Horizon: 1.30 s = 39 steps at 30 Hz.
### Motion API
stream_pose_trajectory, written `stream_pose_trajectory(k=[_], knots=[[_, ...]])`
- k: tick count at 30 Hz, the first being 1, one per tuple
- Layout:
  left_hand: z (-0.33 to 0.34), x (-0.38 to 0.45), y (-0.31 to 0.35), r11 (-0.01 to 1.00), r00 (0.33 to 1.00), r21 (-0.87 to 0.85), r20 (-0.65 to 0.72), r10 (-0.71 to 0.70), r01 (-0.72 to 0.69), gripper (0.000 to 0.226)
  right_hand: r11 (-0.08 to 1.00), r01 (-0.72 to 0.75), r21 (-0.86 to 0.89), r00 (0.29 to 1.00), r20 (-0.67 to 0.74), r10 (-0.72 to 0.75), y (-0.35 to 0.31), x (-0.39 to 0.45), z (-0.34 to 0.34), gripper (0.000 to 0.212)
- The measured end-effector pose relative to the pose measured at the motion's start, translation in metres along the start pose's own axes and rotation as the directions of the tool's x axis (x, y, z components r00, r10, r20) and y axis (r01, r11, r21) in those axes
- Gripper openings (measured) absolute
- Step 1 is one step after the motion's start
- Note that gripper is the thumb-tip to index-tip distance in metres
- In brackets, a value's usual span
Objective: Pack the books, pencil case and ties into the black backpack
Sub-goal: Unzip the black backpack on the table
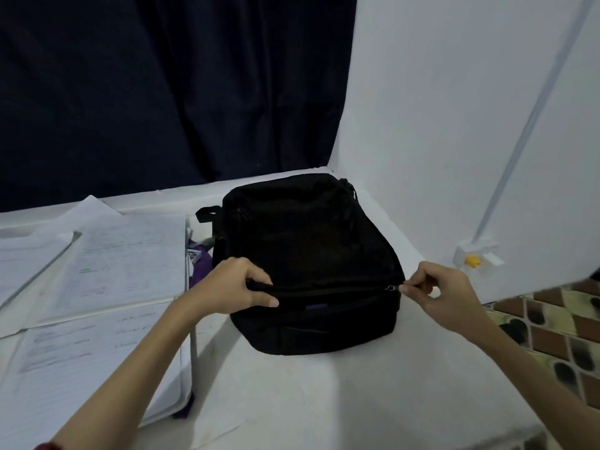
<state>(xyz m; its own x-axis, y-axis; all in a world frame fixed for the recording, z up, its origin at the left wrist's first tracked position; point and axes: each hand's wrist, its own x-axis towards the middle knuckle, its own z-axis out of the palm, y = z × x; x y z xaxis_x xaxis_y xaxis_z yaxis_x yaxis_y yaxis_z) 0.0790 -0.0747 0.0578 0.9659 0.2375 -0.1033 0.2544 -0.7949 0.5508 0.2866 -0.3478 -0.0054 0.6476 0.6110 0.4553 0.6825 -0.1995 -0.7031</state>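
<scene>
Head view. One black backpack (305,261) lies flat on the white desk (292,401), its near zip partly open on a bluish item inside, not identifiable. My left hand (237,287) grips the backpack's near-left edge, fingers curled round the fabric. My right hand (444,293) pinches the zip pull (391,288) at its near-right corner. Left of the backpack: written papers (97,287), a purple item (199,271) between.

Pretty dim and soft overall. The black backpack (308,254) is underexposed, barely any detail. White wall (454,108) looks bluish, straight lines bend near the wide-angle edges, papers (123,261) slightly blurry.
</scene>
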Motion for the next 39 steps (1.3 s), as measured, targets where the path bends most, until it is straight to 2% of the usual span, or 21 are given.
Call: stream_pose_trajectory(k=[2,4,6,8,10,13,17,21,23,28,29,31,32,34,35,37,39], knots=[[0.003,0.003,0.008,0.999,0.989,-0.015,0.146,-0.035,0.037,0.007,0.999,0.029,-0.035,0.999,0.027,-0.028,0.0,-0.003,0.001,0.038],[0.016,0.014,0.025,0.999,0.984,-0.032,0.178,-0.002,0.008,0.029,0.997,0.06,-0.051,0.995,0.088,-0.055,-0.006,-0.005,0.005,0.038],[0.038,0.034,0.047,0.996,0.993,-0.075,0.097,0.06,-0.053,0.042,0.996,0.081,-0.044,0.99,0.121,-0.075,-0.012,-0.002,0.007,0.03],[0.06,0.055,0.067,0.994,0.993,-0.031,0.049,0.105,-0.104,0.047,0.995,0.091,-0.047,0.987,0.134,-0.084,-0.014,0.004,0.004,0.024],[0.074,0.072,0.074,0.989,0.988,0.02,0.046,0.145,-0.146,0.037,0.996,0.074,-0.057,0.986,0.152,-0.065,-0.011,0.009,-0.001,0.023],[0.076,0.079,0.075,0.978,0.978,0.001,-0.035,0.207,-0.207,0.014,0.999,-0.002,-0.05,0.99,0.144,0.009,0.003,0.015,-0.005,0.029],[0.071,0.07,0.077,0.954,0.951,0.137,-0.123,0.283,-0.266,0.01,1.0,-0.004,-0.029,0.986,0.166,0.009,0.008,0.027,0.002,0.034],[0.06,0.07,0.068,0.964,0.951,0.146,-0.184,0.246,-0.221,0.033,0.998,-0.026,-0.058,0.99,0.137,0.034,0.009,0.035,-0.01,0.032],[0.058,0.072,0.065,0.972,0.958,0.07,-0.167,0.234,-0.226,0.042,0.992,-0.077,-0.099,0.991,0.103,0.087,0.014,0.036,-0.022,0.03],[0.045,0.083,0.07,0.967,0.967,0.04,0.052,0.248,-0.25,0.038,0.968,-0.164,-0.191,0.982,0.062,0.178,0.027,0.054,-0.011,0.022],[0.037,0.088,0.069,0.972,0.969,0.01,0.076,0.234,-0.235,0.035,0.967,-0.165,-0.195,0.982,0.054,0.179,0.029,0.06,-0.006,0.024],[0.028,0.1,0.07,0.985,0.976,-0.038,0.131,0.172,-0.168,0.013,0.975,-0.146,-0.169,0.983,0.083,0.161,0.031,0.07,0.002,0.032],[0.029,0.107,0.073,0.991,0.98,-0.03,0.146,0.133,-0.13,0.017,0.98,-0.124,-0.156,0.983,0.113,0.143,0.031,0.074,0.005,0.036],[0.041,0.121,0.083,0.998,0.988,-0.022,0.143,0.056,-0.054,0.045,0.982,-0.074,-0.174,0.977,0.182,0.106,0.028,0.079,0.008,0.033],[0.05,0.128,0.089,1.0,0.99,0.002,0.138,0.029,-0.029,0.051,0.979,-0.052,-0.195,0.974,0.209,0.093,0.027,0.081,0.008,0.03],[0.067,0.139,0.099,0.998,0.99,0.059,0.137,0.029,-0.038,0.037,0.971,-0.041,-0.234,0.964,0.245,0.1,0.029,0.085,0.007,0.027],[0.069,0.144,0.098,0.997,0.995,0.031,0.064,0.072,-0.074,0.028,0.961,-0.069,-0.268,0.956,0.257,0.14,0.037,0.089,0.005,0.033]])
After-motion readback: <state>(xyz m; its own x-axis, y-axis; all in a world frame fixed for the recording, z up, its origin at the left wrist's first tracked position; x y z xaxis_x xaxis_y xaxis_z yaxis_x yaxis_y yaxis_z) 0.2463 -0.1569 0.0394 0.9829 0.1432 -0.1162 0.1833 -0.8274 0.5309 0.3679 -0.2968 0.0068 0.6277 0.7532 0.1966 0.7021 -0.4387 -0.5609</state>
